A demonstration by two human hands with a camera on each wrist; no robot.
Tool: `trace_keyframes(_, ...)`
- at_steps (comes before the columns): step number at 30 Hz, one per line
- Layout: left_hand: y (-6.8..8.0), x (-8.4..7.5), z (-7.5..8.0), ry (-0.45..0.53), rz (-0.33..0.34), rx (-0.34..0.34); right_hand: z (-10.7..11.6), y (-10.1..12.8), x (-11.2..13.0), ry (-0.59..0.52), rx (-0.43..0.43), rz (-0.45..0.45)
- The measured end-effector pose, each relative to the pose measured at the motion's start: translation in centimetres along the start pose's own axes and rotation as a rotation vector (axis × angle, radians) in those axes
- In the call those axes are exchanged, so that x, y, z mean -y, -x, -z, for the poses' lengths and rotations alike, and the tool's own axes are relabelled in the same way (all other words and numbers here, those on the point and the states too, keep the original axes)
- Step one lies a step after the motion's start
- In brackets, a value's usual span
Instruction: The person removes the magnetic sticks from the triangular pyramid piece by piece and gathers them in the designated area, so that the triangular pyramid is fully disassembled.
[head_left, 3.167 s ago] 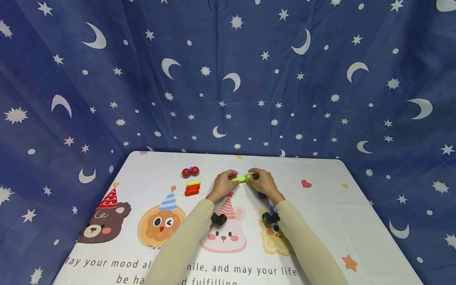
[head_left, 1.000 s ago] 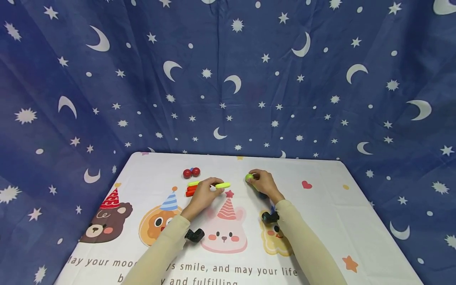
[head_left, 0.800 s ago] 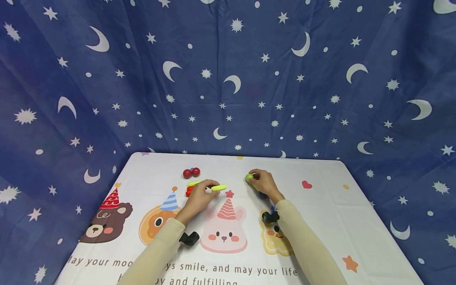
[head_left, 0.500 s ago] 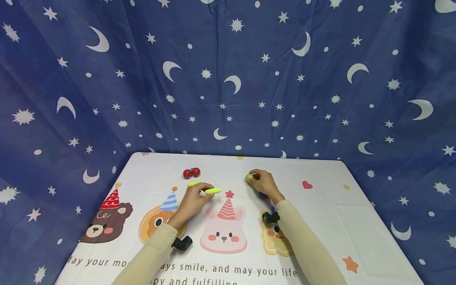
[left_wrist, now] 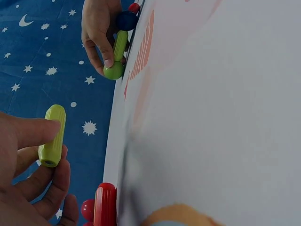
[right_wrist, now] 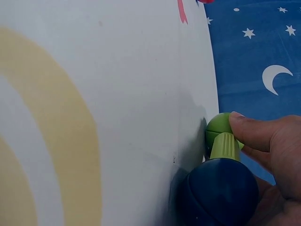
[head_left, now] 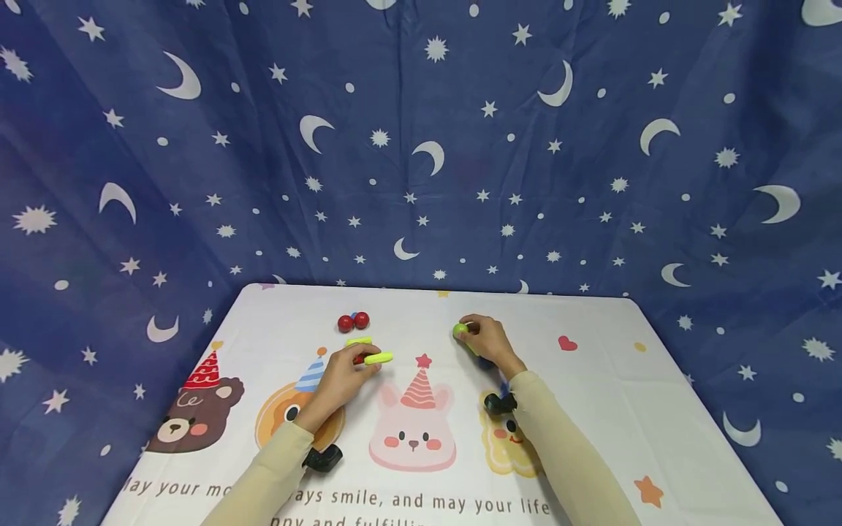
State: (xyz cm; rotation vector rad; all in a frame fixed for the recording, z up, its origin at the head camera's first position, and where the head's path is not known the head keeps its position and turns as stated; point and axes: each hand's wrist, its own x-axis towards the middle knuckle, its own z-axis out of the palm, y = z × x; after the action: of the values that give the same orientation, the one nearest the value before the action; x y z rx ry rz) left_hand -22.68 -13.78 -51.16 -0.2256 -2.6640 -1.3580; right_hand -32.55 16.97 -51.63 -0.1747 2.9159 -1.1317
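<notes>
My left hand (head_left: 340, 376) pinches a ribbed yellow-green rod (left_wrist: 52, 136) between thumb and fingers. In the head view it overlaps the loose rods on the table: another yellow-green rod (head_left: 358, 341) and red rods (left_wrist: 105, 205), mostly hidden behind the hand. My right hand (head_left: 490, 342) pinches a green ball (right_wrist: 218, 125) at the table surface. From that ball a yellow-green rod (right_wrist: 225, 147) runs to a dark blue ball (right_wrist: 221, 193). Beyond the blue ball, a bit of red piece (left_wrist: 134, 7) shows in the left wrist view.
Two red balls (head_left: 345, 324) lie behind the loose rods, with a blue piece (head_left: 354, 315) just behind them. The white tablecloth (head_left: 592, 409) carries printed animals and lettering. A blue curtain (head_left: 421, 146) with moons and stars stands along the table's back edge.
My left hand has carried the yellow-green rod away from the green ball, leftward and toward me, to the loose rods. My right hand keeps its place on the green ball.
</notes>
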Motion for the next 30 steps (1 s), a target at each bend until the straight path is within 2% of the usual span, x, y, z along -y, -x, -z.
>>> trace_keyframes(8,0.2,0.2,0.6,0.0,0.029,0.018,0.2,0.0,-0.1,0.005,0.005,-0.002)
trace_keyframes(13,0.4,1.0,0.8,-0.009,0.036,-0.004,0.1,0.2,-0.3,-0.008,0.011,-0.005)
trace_keyframes(21,0.7,2.7,1.6,-0.12,0.069,0.006,-0.2,0.2,-0.6,0.014,0.004,-0.003)
trace_keyframes(30,0.1,3.5,2.3,-0.155,0.079,0.024,-0.3,0.0,-0.6,0.016,-0.005,0.028)
